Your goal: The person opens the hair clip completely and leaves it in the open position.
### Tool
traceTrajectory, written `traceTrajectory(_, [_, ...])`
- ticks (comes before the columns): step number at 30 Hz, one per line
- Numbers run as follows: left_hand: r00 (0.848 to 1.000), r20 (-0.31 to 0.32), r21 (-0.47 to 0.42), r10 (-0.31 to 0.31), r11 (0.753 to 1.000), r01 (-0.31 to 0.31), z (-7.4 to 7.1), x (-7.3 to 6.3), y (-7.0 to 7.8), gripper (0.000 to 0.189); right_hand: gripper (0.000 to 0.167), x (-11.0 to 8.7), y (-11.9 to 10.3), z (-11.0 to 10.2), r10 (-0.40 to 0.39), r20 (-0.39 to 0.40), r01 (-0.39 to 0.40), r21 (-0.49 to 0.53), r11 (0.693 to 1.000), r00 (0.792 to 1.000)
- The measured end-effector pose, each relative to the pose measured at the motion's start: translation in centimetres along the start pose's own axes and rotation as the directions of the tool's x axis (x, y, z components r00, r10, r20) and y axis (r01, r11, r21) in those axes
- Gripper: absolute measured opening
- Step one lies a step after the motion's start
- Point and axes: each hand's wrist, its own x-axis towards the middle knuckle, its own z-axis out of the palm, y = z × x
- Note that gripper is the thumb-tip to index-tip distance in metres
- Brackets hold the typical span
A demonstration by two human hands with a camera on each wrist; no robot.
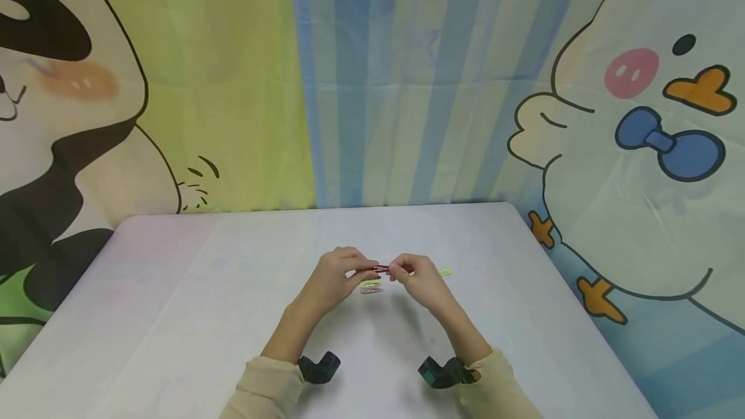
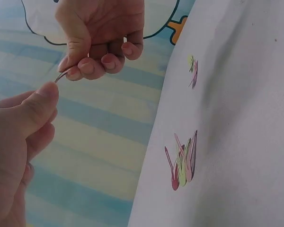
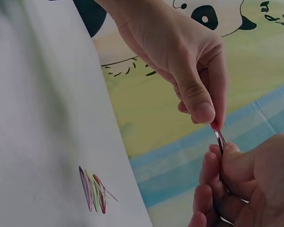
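Between my two hands, held above the table, is a dark red snap hair clip [image 1: 381,269]. My left hand [image 1: 334,279] pinches one end of it between thumb and fingers. The other end is pinched by my right hand [image 1: 423,282], whose remaining fingers curl loosely in the left wrist view. Most of the clip is hidden by fingertips; its split metal strips show in the right wrist view [image 3: 218,135]. Below the hands lies a group of hair clips [image 2: 182,163] in red, yellow-green, pink and purple, side by side on the tabletop.
The white table [image 1: 204,315] runs back to a cartoon-printed curtain [image 1: 396,83]. A second small bunch of clips [image 2: 193,71], yellow-green and pink, lies apart from the first group. Dark wrist cameras [image 1: 319,368] sit on both wrists.
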Motion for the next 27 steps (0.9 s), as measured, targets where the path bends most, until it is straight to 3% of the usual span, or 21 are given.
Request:
traceTrajectory(3, [1.000, -0.016, -0.001, 0.005, 1.000, -0.005, 0.0, -0.1, -0.3, 0.018, 0.021, 0.1, 0.3, -0.5, -0.038, 0.050, 0.039, -0.018, 0.999, 0.998])
traceTrajectory(8, [0.997, -0.049, -0.076, -0.063, 0.995, 0.059, 0.0, -0.2, -0.7, 0.019, 0.028, 0.1, 0.7, -1.2, -0.115, 0.097, 0.117, -0.017, 0.993, 0.989])
traceTrajectory(12, [0.988, -0.081, -0.183, -0.129, 0.977, 0.112, 0.2, -0.3, -0.9, 0.019, 0.023, 0.3, 1.1, -1.2, -0.222, 0.017, 0.222, -0.020, 0.975, 0.975])
traceTrajectory(16, [0.978, -0.107, -0.258, -0.181, 0.955, 0.149, 0.6, -0.3, -1.2, 0.019, 0.014, 0.6, 1.3, -0.9, -0.319, -0.100, 0.312, -0.084, 0.946, 0.942])
traceTrajectory(21, [0.964, -0.098, -0.299, -0.247, 0.931, 0.208, 1.0, -0.5, -1.4, 0.018, 0.008, 0.8, 1.3, -0.7, -0.352, -0.172, 0.321, -0.185, 0.929, 0.920])
traceTrajectory(27, [0.956, -0.032, -0.245, -0.292, 0.929, 0.276, 1.4, -0.9, -2.1, 0.018, 0.006, 1.3, 1.9, 0.2, -0.363, -0.181, 0.303, -0.289, 0.908, 0.914])
